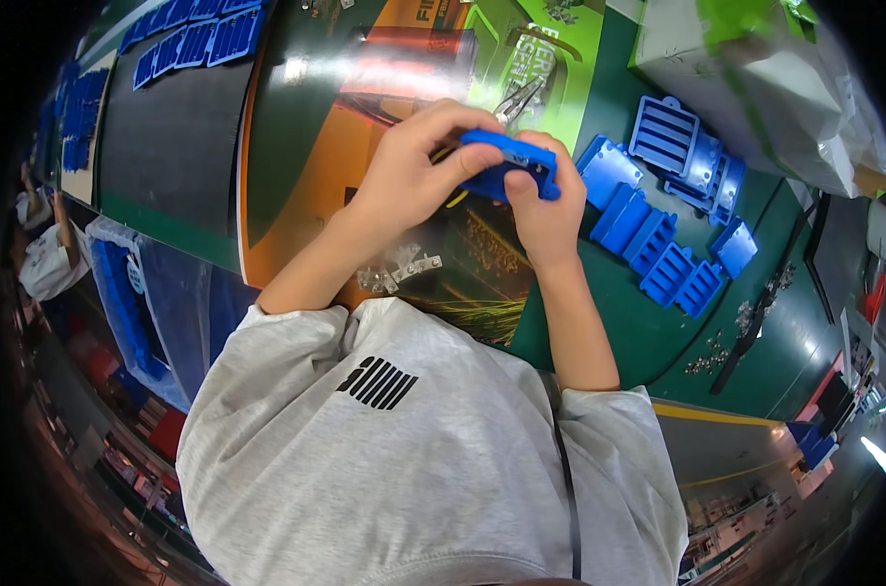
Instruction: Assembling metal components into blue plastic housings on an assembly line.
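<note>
Blue ribbed plastic part [509, 164] gripped by both hands.

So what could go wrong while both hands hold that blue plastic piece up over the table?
The blue plastic part is pinched between the left hand and right hand above the bench; a slip could drop it onto the pile of blue ribbed parts. The small metal pieces lie loose close to the left forearm, so a sweep might scatter them. The pliers lie just beyond the fingers and could get knocked.
</note>
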Demonstrator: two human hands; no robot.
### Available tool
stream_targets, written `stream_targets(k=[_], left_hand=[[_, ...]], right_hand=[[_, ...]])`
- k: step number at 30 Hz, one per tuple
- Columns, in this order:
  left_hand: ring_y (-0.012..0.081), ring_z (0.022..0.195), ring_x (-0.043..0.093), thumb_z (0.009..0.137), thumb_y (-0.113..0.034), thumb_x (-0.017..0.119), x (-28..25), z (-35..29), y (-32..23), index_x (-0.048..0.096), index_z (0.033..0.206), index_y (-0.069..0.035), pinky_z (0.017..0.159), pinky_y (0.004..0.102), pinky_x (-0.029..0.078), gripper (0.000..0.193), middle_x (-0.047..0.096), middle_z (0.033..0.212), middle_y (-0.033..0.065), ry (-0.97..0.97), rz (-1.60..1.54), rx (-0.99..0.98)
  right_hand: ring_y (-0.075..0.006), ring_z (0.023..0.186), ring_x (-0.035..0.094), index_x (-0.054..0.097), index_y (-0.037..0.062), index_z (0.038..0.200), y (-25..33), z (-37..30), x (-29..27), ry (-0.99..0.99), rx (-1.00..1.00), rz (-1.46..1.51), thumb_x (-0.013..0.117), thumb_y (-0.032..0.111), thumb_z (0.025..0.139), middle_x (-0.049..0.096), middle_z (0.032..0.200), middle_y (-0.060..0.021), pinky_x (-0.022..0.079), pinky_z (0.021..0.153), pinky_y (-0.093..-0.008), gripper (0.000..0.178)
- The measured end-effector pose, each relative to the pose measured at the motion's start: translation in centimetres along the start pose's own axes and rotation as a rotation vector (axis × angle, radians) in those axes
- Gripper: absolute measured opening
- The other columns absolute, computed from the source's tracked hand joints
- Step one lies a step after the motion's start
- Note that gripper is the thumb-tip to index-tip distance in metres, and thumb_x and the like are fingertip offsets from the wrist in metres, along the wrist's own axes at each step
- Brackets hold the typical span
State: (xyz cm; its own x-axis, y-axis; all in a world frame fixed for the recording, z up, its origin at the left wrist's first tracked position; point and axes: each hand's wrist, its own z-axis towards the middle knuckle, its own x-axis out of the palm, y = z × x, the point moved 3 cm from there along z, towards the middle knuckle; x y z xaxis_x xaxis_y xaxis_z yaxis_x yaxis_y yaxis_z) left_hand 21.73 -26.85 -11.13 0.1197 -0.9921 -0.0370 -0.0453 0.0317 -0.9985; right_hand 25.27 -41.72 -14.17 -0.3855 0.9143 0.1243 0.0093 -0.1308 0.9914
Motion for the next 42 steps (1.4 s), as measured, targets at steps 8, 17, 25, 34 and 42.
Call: stream_targets(k=[8,17,25,34,42], left_hand=[[0.0247,0.084,0.059,0.085,-0.013,0.064,0.2,-0.3,-1.3,0.059,0.097,0.002,0.075,0.031,0.046,0.019,0.059,0.091,0.0122,0.044,0.372,0.195],[0.0218,0.079,0.058,0.088,-0.015,0.061,1.2,-0.3,-2.1,0.059,0.101,-0.001,0.071,0.03,0.047,0.019,0.058,0.09,0.0113,-0.003,0.426,0.192],[0.0157,0.083,0.062,0.088,-0.009,0.059,-3.5,5.7,-2.8,0.064,0.1,-0.001,0.073,0.0273,0.049,0.016,0.065,0.094,0.0096,-0.136,0.631,0.166],[0.021,0.072,0.062,0.083,-0.014,0.065,-6.4,13.8,-0.5,0.068,0.098,-0.007,0.068,0.0297,0.049,0.017,0.062,0.082,0.0109,-0.186,0.905,0.345],[0.0252,0.076,0.061,0.082,-0.022,0.066,-5.5,16.0,0.3,0.068,0.101,-0.01,0.071,0.0325,0.048,0.023,0.06,0.084,0.0128,-0.102,1.076,0.27]], right_hand=[[-0.0162,0.071,0.061,0.062,-0.0023,0.087,1.2,-0.2,-0.3,-0.096,-0.101,-0.231,0.074,0.013,0.076,0.064,0.08,-0.0101,0.048,0.065,-0.0274,0.022],[-0.0169,0.069,0.062,0.062,-0.0022,0.087,1.6,-0.2,-0.3,-0.09,-0.081,-0.188,0.07,0.019,0.081,0.064,0.078,-0.0116,0.049,0.063,-0.0276,0.023],[-0.0053,0.055,0.055,0.06,-0.0002,0.095,0.9,0.3,-0.9,-0.097,0.22,0.263,0.061,0.033,0.089,0.059,0.069,-0.0016,0.047,0.046,-0.0205,0.033],[-0.0044,0.051,0.051,0.061,-0.0007,0.089,1.1,0.5,-0.6,-0.078,0.156,0.214,0.064,0.03,0.088,0.058,0.066,-0.0013,0.041,0.044,-0.0211,0.031],[-0.0043,0.056,0.05,0.062,-0.0008,0.086,1.1,0.7,-0.7,-0.076,0.066,0.11,0.066,0.028,0.086,0.058,0.064,-0.0022,0.042,0.05,-0.0234,0.029]])
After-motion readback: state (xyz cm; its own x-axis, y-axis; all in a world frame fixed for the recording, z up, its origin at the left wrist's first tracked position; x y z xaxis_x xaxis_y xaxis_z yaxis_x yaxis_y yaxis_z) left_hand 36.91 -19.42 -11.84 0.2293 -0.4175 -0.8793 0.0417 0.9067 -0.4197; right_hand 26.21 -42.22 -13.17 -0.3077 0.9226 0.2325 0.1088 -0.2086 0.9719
